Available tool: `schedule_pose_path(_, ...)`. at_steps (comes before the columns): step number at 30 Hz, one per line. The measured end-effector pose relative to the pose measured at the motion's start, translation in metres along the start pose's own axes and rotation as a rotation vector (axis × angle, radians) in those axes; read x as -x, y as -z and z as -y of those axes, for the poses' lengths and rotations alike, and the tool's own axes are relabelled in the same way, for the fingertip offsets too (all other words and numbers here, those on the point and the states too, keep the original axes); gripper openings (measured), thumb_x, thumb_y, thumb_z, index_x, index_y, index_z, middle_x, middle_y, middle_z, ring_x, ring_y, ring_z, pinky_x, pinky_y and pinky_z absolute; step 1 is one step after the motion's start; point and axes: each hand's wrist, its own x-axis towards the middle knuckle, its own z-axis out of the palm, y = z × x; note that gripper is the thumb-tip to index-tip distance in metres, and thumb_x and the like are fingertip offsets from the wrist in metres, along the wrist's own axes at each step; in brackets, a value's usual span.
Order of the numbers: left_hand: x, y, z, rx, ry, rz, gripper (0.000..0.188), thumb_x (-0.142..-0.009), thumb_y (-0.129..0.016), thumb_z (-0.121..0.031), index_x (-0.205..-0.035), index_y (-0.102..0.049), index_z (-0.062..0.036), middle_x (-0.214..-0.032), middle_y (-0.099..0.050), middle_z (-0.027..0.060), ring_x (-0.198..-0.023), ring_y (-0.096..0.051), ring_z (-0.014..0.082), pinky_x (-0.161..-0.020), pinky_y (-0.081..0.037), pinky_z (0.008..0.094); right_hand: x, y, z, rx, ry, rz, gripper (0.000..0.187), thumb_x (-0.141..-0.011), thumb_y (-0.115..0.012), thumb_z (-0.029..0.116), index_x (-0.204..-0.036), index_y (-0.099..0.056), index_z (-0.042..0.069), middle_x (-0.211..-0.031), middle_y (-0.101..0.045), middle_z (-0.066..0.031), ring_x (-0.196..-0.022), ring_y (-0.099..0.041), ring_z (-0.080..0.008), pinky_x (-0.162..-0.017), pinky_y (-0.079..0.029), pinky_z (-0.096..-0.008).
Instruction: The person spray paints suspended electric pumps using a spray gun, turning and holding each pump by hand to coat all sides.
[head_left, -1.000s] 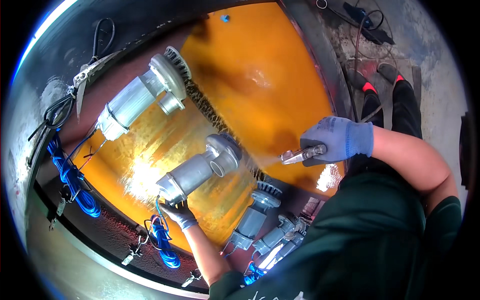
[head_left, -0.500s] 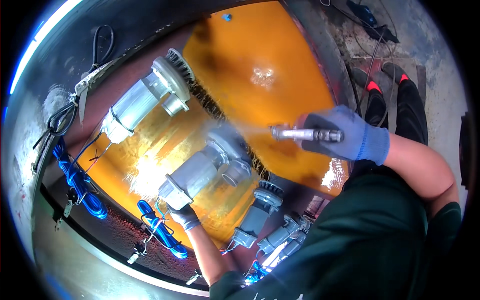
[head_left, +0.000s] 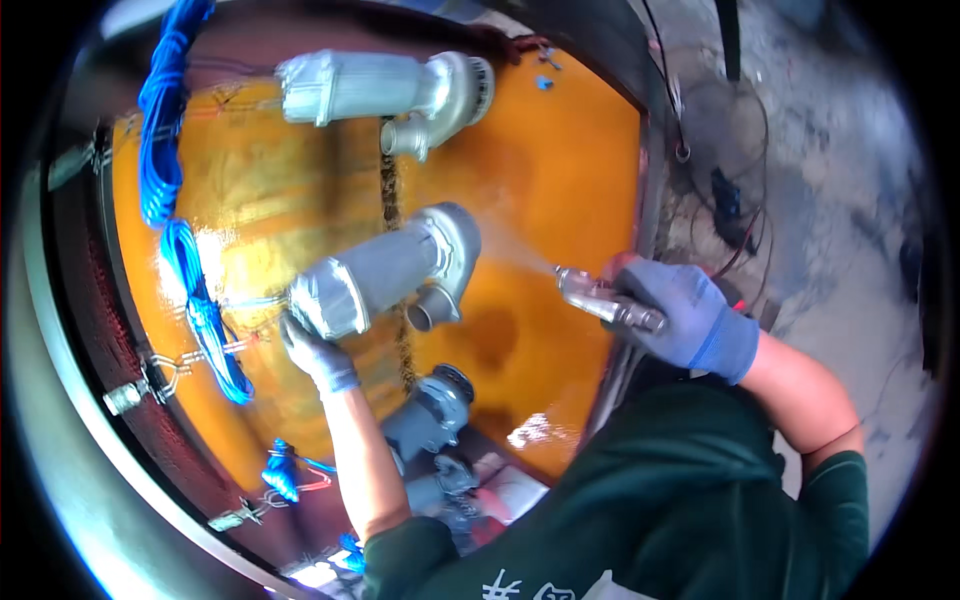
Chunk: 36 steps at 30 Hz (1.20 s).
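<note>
My right hand (head_left: 690, 312), in a bluish-grey knitted glove with a dark palm, is closed round a metallic spray gun (head_left: 605, 298). A pale mist fans out leftward from its nozzle onto the round end of a grey motor-pump unit (head_left: 385, 268). This unit has a cylindrical body and a short open pipe stub. My gloved left hand (head_left: 318, 355) grips the unit's lower left end from below; its fingertips are partly hidden. Beyond it hangs a paler unit of the same shape (head_left: 375, 88).
Orange sheeting (head_left: 560, 170) lies behind the units. Darker grey units (head_left: 430, 410) are close to my left forearm. Blue cable bundles (head_left: 162, 130) hang at the left from metal hooks (head_left: 165, 375). A curved metal rim (head_left: 60, 350) borders the left side. Hoses (head_left: 765, 150) trail over the floor.
My view has turned and shifted, so the units lie flatter across it. The sprayed unit's round end now faces the nozzle more directly. Both hands keep their holds, and mist still comes out.
</note>
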Motion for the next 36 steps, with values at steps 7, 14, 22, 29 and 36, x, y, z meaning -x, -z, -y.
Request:
schedule_pose_path(7, 0.009, -0.019, 0.021, 0.079, -0.083, -0.154, 0.049, -0.099, -0.061, -0.002, -0.146, -0.049, 0.0034, -0.139, -0.058, 0.0142, -0.126, -0.058, 0.0228, -0.104, -0.051, 0.0365, -0.029, -0.012, 0.046, 0.221, 0.282, 0.212, 0.025, -0.091, -0.072, 0.023, -0.107, -0.064, 0.006, -0.087, -0.066, -0.0176, -0.081, -0.068, -0.0407, -0.071, -0.053, -0.0495)
schedule_pose_path(14, 0.010, 0.004, 0.046, 0.045, -0.149, -0.192, 0.044, -0.097, -0.059, -0.002, -0.141, -0.056, 0.0034, -0.141, -0.055, 0.0121, -0.120, -0.058, 0.0207, -0.097, -0.052, 0.0340, -0.052, -0.027, 0.081, 0.169, 0.028, 0.448, 0.028, -0.088, -0.079, 0.028, -0.101, -0.065, 0.007, -0.087, -0.068, -0.0192, -0.084, -0.069, -0.0414, -0.074, -0.054, -0.0483)
schedule_pose_path(22, 0.011, 0.061, 0.041, -0.157, -0.292, 0.094, 0.045, -0.106, -0.059, -0.029, -0.140, -0.063, 0.0015, -0.160, -0.044, 0.0177, -0.147, -0.043, 0.0291, -0.121, -0.033, 0.0401, -0.062, -0.037, 0.091, 0.235, 0.127, 0.448, 0.028, -0.089, -0.078, 0.026, -0.103, -0.064, 0.006, -0.087, -0.069, -0.0195, -0.083, -0.069, -0.0409, -0.072, -0.053, -0.0483)
schedule_pose_path(29, 0.002, 0.092, 0.041, -0.232, -0.373, 0.014, 0.029, -0.100, -0.064, -0.009, -0.127, -0.067, 0.0032, -0.136, -0.065, 0.0148, -0.130, -0.058, 0.0275, -0.114, -0.042, 0.0377, -0.082, -0.028, 0.107, 0.364, 0.250, 0.266, 0.025, -0.089, -0.078, 0.024, -0.101, -0.065, 0.006, -0.084, -0.068, -0.0179, -0.080, -0.069, -0.0399, -0.070, -0.053, -0.0480)
schedule_pose_path(36, 0.040, 0.053, -0.003, -0.672, -0.580, -0.240, 0.036, -0.096, -0.070, -0.018, -0.123, -0.067, 0.0052, -0.115, -0.070, 0.0214, -0.103, -0.066, 0.0334, -0.090, -0.052, 0.0424, -0.097, 0.000, 0.111, 0.359, 0.104, 0.164, 0.028, -0.090, -0.078, 0.028, -0.099, -0.065, 0.005, -0.084, -0.068, -0.0193, -0.081, -0.069, -0.0411, -0.072, -0.053, -0.0486)
